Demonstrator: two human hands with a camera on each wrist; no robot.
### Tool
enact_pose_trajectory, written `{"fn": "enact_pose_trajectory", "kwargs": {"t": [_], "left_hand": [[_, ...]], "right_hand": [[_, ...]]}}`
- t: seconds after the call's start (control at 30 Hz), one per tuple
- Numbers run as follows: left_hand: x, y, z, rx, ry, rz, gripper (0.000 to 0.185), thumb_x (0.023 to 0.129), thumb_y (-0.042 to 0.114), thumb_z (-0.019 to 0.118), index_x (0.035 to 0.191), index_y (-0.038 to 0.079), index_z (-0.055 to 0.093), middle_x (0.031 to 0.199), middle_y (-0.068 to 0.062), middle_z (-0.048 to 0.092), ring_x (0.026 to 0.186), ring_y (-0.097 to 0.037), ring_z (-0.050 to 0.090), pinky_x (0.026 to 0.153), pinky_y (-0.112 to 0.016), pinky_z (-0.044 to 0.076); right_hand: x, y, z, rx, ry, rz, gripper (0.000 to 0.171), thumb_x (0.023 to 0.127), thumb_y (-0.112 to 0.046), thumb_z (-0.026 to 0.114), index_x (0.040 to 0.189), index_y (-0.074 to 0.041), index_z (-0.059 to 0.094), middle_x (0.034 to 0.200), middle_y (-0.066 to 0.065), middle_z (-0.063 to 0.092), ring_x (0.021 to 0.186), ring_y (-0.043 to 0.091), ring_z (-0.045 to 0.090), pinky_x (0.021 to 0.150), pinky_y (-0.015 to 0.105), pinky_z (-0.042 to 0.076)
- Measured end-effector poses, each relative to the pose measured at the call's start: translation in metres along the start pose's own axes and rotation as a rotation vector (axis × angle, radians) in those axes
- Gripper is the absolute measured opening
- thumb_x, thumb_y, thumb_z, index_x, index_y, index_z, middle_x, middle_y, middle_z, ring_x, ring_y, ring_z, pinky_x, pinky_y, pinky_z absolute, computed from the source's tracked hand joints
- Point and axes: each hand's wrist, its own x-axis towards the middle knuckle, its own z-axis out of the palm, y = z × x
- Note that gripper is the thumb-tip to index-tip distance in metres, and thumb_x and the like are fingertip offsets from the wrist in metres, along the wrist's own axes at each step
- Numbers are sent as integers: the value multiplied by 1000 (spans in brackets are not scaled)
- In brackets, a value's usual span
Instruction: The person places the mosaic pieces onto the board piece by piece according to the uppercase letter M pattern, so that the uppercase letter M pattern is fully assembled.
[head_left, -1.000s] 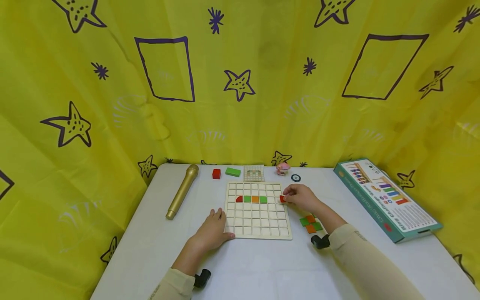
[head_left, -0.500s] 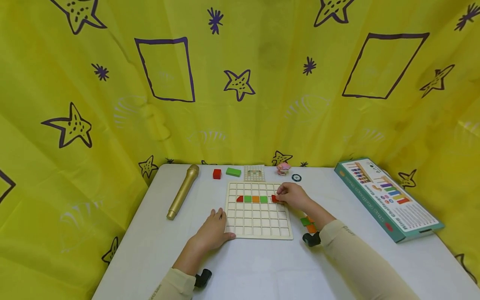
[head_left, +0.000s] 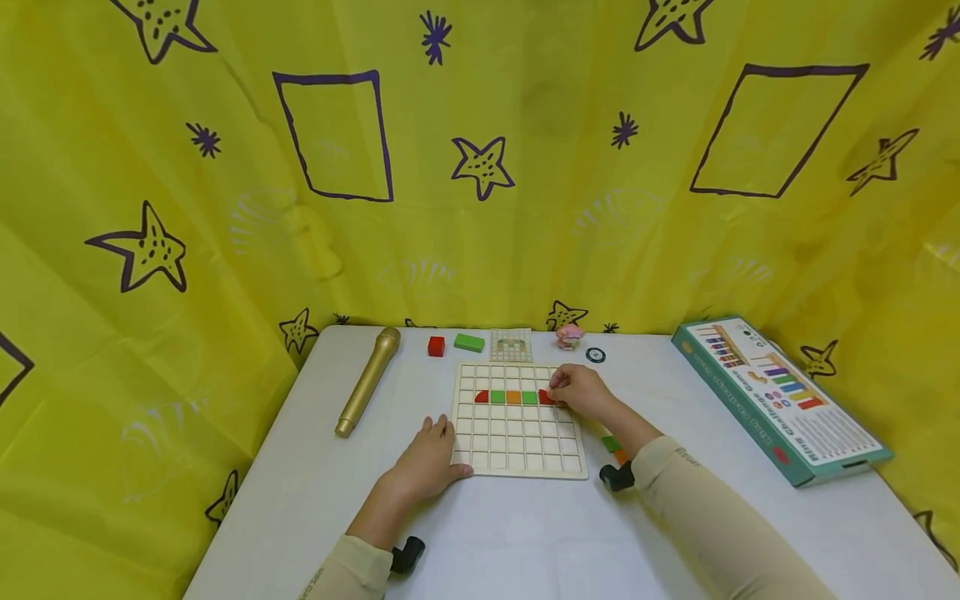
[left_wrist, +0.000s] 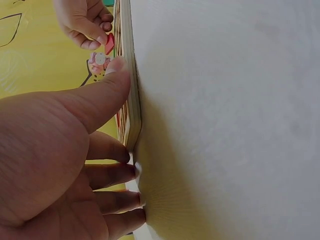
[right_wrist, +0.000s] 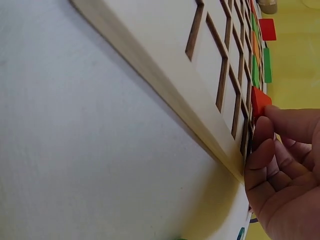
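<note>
Since the earlier frames the right hand [head_left: 581,392] has carried the red tile [head_left: 547,397] leftward, from the grid board's right rim to the cell just beside the green tile [head_left: 529,397]. The fingers [right_wrist: 267,131] are pinched on the red tile, which sits tilted at the cell's edge, not yet flat, at 9 o'clock from the hand. It ends a row of red, green, orange and green tiles across the grid board [head_left: 517,454].

The left hand [head_left: 423,462] lies flat, fingers straight and slightly apart, at the board's 7 o'clock corner, thumb touching its edge.

The step in hand looks like seating this tile; the next move would call for levelling it square to the cell and pressing it down before letting go.

Spare tiles [head_left: 611,444] lie on the bench [head_left: 525,542] at 4 o'clock from the board.
</note>
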Motion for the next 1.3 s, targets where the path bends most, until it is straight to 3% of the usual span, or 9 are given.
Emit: {"fn": "enact_pose_trajectory", "kwargs": {"t": [0.53,0.87,1.3], "left_hand": [[2,1,0,10,-1,1,84,89,41,75,144,-14,43,153,-30,37,144,-50,29,114,-53,33],[1,-2,2,3,3,16,84,89,40,75,144,-15,43,153,-30,38,143,-50,29,114,-53,33],[2,-2,1,8,0,16,83,90,41,74,144,-15,42,153,-30,37,144,-50,28,115,-53,32]], "right_hand": [[-1,-12,5,-204,-12,-69,4,87,-6,74,89,-6,70,81,1,65,78,18,55,73,32,47],[-5,-13,8,-197,-14,-89,8,88,-8,75,92,-2,71,81,1,65,77,17,56,76,34,48],[-10,-9,-1,-142,-34,-56,5,93,-9,71,97,-8,73,95,4,66,88,23,57,78,33,50]]}}
